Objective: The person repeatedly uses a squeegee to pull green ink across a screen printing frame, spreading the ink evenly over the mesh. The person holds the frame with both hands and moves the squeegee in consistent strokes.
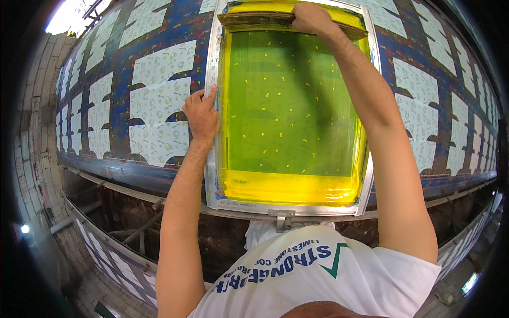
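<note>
A silk-screen printing frame [212,159] with pale metal sides lies flat in front of me. Its mesh [286,111] looks green with small yellow dots, and bright yellow ink [297,185] coats the near end and the borders. My right hand [314,19] is closed around a long wooden squeegee [254,21], which spans the frame's width at the far end. On the frame's left side rail rests my left hand [202,114], its fingers curled at the edge and one finger stretched along the rail. The squeegee's lower edge is partly hidden.
The frame sits on a long, ink-stained blue table [119,114]. White printed fabric pieces [159,95] lie in rows on both sides. A metal rail [244,213] with a bracket [281,216] runs along the near edge, and a brick wall [40,95] stands at far left.
</note>
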Demonstrator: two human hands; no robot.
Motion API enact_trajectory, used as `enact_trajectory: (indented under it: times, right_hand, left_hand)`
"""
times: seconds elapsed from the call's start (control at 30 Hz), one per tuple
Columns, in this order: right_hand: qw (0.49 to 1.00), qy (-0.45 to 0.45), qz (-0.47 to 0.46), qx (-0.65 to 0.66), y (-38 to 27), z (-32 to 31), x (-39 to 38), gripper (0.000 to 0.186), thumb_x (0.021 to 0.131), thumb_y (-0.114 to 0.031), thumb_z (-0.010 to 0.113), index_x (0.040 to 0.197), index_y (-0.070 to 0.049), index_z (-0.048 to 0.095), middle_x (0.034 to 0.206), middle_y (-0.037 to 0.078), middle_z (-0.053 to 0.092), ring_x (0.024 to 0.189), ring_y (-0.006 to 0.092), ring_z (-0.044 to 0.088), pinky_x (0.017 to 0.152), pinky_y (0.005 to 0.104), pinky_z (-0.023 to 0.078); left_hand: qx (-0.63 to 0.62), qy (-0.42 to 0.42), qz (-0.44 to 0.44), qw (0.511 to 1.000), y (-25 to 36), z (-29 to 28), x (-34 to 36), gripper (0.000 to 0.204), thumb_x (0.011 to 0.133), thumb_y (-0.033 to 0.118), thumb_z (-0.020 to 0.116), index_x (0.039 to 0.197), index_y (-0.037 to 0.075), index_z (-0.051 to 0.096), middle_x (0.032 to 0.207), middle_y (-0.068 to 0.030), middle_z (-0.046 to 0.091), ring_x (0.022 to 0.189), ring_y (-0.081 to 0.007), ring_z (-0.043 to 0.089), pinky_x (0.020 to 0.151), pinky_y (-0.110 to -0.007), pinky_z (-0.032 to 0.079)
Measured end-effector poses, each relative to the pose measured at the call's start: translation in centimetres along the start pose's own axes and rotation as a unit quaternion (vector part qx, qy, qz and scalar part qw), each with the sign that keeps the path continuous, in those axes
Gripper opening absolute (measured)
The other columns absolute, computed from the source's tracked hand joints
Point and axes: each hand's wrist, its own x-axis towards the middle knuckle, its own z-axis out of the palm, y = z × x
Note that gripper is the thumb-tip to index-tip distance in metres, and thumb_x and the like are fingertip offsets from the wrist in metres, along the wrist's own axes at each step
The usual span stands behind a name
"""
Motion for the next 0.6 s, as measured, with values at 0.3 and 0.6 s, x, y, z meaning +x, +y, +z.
enact_trajectory:
  times: [0.3, 0.6]
  right_hand:
    - [0.999, 0.031, -0.025, -0.013, 2.9, -0.4, 4.0, 0.030, 0.075, -0.020, 0.074, 0.096, 0.001, 0.080, 0.099, 0.027, 0.076, 0.097, 0.0433, 0.076, 0.083, 0.0517, 0.062]
    - [0.999, 0.008, -0.019, -0.028, 1.5, 2.4, -2.4, 0.027, 0.080, -0.022, 0.070, 0.094, -0.001, 0.080, 0.097, 0.025, 0.077, 0.093, 0.0422, 0.076, 0.079, 0.0519, 0.061]
  left_hand:
    - [0.025, 0.014, 0.006, 1.000, 0.5, -0.2, 0.3, 0.047, 0.095, 0.000, 0.061, 0.136, 0.021, 0.074, 0.117, -0.0126, 0.066, 0.108, -0.0327, 0.059, 0.091, -0.050, 0.044]
    - [0.013, 0.025, 0.007, 1.000, -0.1, 0.4, 0.2, 0.055, 0.088, 0.000, 0.063, 0.135, 0.023, 0.075, 0.115, -0.0115, 0.068, 0.106, -0.0335, 0.060, 0.092, -0.049, 0.046]
